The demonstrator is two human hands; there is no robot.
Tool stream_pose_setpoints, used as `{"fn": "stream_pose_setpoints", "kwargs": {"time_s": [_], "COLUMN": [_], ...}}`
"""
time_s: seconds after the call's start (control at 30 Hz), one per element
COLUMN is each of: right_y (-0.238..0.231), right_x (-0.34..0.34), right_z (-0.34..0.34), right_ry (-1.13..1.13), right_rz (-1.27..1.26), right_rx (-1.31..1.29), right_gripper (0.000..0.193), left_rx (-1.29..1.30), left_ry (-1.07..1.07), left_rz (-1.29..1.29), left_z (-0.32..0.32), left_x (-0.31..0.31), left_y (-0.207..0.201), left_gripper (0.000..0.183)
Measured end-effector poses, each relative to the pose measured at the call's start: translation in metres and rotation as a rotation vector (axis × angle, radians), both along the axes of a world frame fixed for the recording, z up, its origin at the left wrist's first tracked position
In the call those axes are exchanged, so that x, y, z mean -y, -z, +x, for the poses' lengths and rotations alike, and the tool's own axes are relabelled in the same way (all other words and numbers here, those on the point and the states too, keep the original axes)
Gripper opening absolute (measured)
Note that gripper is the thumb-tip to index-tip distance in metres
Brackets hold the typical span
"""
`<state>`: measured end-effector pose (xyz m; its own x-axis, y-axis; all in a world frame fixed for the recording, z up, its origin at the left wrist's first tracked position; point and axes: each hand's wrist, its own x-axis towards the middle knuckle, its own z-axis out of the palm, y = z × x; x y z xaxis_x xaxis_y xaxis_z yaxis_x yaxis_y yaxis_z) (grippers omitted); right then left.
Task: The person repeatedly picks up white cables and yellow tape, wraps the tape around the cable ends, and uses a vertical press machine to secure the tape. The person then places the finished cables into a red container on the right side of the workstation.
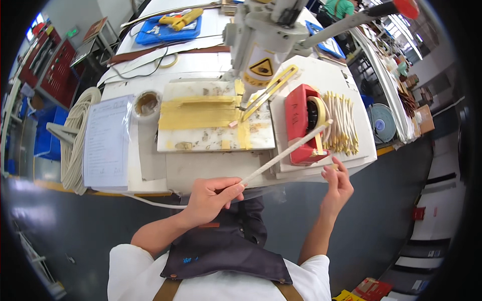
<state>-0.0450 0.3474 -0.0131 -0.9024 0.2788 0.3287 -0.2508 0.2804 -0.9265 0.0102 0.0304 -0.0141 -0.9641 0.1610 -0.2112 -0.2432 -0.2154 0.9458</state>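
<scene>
A white braided cord point(266, 166) is gripped by my left hand point(215, 198), its fingers closed round it. Its free end slants up to the right, over the red tape dispenser point(299, 113). From the other side of that hand the cord trails left along the table's front edge. The dispenser carries a roll of cream masking tape point(316, 118). My right hand point(337, 188) is just in front of the dispenser, fingers curled. Between its fingertips shows a small yellowish bit that looks like tape. Right of the dispenser lies a row of short cord pieces point(344, 120) with yellowish ends.
A lever press point(261, 55) rises above a white block point(201, 143) with yellow tape strips. To its left are a tape roll point(147, 104), a printed sheet point(107, 145) and a coil of cord point(75, 140). A blue tray point(145, 35) holds a yellow glue gun point(183, 20).
</scene>
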Motion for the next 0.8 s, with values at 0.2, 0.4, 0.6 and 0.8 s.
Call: {"fn": "stream_pose_setpoints", "kwargs": {"time_s": [0.2,0.4,0.6,0.8], "right_y": [-0.041,-0.028,-0.031,-0.036], "right_x": [0.074,0.106,0.107,0.106], "right_z": [0.032,0.029,0.031,0.032], "right_ry": [-0.601,-0.698,-0.696,-0.665], "right_rz": [0.376,0.351,0.397,0.474], "right_rx": [0.012,0.075,0.091,0.055], "right_gripper": [0.010,0.018,0.019,0.018], "left_rx": [-0.236,-0.513,-0.697,-0.895], "left_ry": [0.041,-0.034,-0.077,-0.166], "left_rz": [-0.162,-0.330,-0.451,-0.524], "left_z": [0.008,0.012,0.014,0.009], "left_x": [-0.008,-0.012,-0.011,-0.014], "left_y": [0.007,0.011,0.015,0.023], "left_gripper": [0.022,0.019,0.024,0.029]}}
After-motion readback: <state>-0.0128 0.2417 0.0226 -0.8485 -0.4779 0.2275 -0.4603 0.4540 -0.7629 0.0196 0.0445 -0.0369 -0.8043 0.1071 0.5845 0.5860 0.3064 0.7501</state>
